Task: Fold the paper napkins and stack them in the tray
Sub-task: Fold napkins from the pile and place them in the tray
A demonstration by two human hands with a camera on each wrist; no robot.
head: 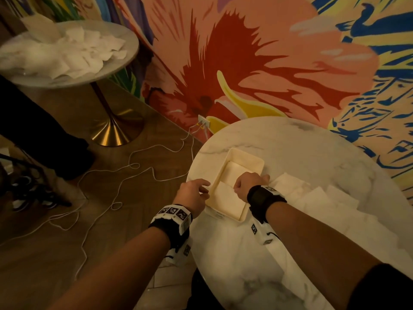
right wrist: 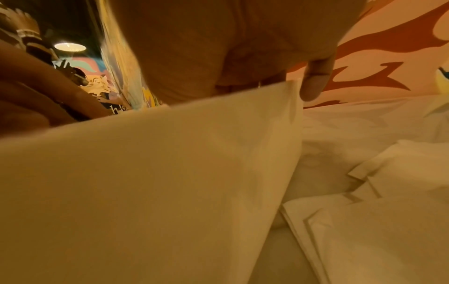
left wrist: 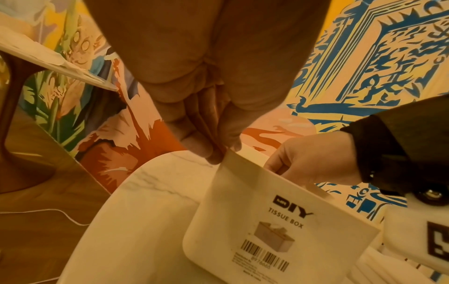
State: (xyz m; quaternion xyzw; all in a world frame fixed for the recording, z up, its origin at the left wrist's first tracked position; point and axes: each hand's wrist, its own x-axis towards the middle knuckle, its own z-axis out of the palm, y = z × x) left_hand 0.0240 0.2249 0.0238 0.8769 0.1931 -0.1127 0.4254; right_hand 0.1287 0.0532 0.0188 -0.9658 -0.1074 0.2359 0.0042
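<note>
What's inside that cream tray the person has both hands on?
Folded white napkins lie flat inside the tray, covering its floor. How many are stacked, or anything beneath them, cannot be seen. The right hand hides part of the inside.

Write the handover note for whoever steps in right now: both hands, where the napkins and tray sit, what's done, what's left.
Left hand: fingers pinch the near-left rim of the tray.
Right hand: grips the tray's right wall, thumb outside, fingers curled over the rim.
The tray sits on the marble table, near its left edge.
Done: folded napkins lie inside the tray; how many cannot be told.
Left: loose napkins lie on the table to the right of the tray, still to fold and stack. A second napkin pile covers the far round table.
</note>
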